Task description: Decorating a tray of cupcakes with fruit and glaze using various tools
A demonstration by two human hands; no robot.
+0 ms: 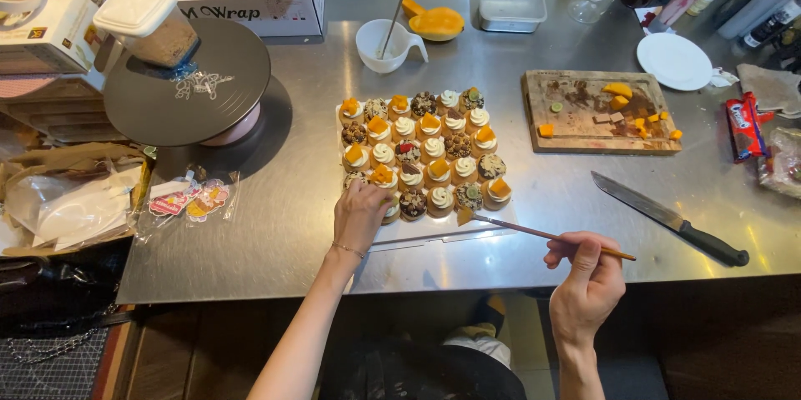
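At six o'clock, a right hand [586, 283] pinches a thin wooden stick [551, 236], its tip at the front row of cream-topped mini cupcakes [425, 152]. The left hand [360, 214] rests curled on their white board [434, 230]. At two o'clock, a wooden cutting board [584, 120]; at three, a black-handled knife [667, 218].

A brushed, faintly glossy metal surface [300, 200] carries a stained wooden cutting board [584, 129], a matt black turntable [179, 87] and a steel-bladed knife [667, 218].
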